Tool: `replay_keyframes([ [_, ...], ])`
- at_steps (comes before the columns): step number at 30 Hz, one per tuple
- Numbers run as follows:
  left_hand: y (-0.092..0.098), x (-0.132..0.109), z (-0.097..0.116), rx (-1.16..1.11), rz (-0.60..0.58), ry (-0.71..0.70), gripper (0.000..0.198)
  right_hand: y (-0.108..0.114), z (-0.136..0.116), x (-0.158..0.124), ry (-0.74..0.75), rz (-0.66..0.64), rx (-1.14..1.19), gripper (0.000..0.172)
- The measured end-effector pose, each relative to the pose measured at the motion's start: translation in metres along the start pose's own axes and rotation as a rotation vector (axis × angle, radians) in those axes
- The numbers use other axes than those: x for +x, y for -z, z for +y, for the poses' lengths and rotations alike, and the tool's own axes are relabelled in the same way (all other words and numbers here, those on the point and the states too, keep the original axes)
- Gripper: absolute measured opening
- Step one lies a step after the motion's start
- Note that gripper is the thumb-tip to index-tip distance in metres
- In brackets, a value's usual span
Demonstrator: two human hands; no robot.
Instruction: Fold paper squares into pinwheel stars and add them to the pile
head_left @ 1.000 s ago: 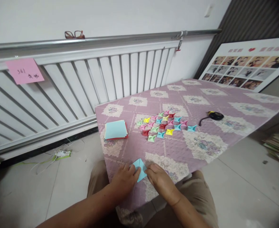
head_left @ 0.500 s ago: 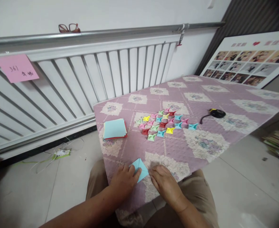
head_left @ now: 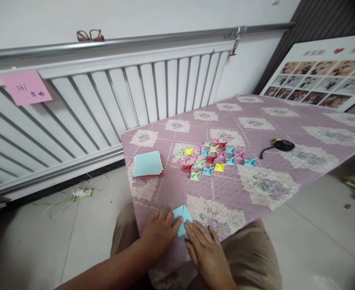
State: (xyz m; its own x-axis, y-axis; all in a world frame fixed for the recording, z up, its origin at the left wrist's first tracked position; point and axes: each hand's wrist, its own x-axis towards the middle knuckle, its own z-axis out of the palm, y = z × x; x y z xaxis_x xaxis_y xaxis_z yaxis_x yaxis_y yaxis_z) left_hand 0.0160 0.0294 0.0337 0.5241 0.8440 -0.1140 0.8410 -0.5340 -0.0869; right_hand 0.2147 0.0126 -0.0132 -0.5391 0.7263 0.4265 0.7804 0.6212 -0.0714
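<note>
A light-blue square of origami paper (head_left: 182, 210) with creases meeting near its middle lies at the near end of the table, one corner pointing away from me. My left hand (head_left: 161, 233) holds its left side down, thumb on the paper and fingers bent beside it. My right hand (head_left: 206, 245) lies flat with fingers stretched out, fingertips on the paper's right corner. Beyond the hands, several small folded paper pieces in pink, red, yellow, green and blue stand in rows, among them a blue folded piece (head_left: 250, 162). To their left rests a stack of paper sheets (head_left: 148, 164), blue on top.
A patterned purple tablecloth (head_left: 171, 189) covers the table. A black object with a cord (head_left: 283, 145) lies on the right, before a photo board (head_left: 319, 72). Behind runs a white radiator (head_left: 141, 92) with a pink note (head_left: 26, 88); glasses (head_left: 89, 35) sit on the pipe above.
My right hand has come forward onto the paper's right corner, its fingers now flatter. My left hand keeps its place on the paper. The whole view has shifted slightly.
</note>
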Motion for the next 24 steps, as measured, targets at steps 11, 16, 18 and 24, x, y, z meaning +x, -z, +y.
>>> replay_keyframes([
  [11,-0.002,-0.008,-0.011,-0.030,0.041,-0.035,0.038,0.005,-0.016,0.011,-0.180,-0.228,0.038,0.052],
  [16,-0.011,-0.019,-0.019,-0.066,0.064,0.052,0.039,0.005,-0.026,0.013,-0.254,-0.302,0.055,0.059],
  [18,-0.011,-0.020,-0.018,-0.075,0.050,0.090,0.039,0.006,-0.027,0.014,-0.270,-0.321,0.064,0.059],
  [24,0.001,-0.015,-0.014,-0.057,0.000,0.181,0.039,0.010,-0.029,0.017,-0.303,-0.351,0.084,0.054],
])
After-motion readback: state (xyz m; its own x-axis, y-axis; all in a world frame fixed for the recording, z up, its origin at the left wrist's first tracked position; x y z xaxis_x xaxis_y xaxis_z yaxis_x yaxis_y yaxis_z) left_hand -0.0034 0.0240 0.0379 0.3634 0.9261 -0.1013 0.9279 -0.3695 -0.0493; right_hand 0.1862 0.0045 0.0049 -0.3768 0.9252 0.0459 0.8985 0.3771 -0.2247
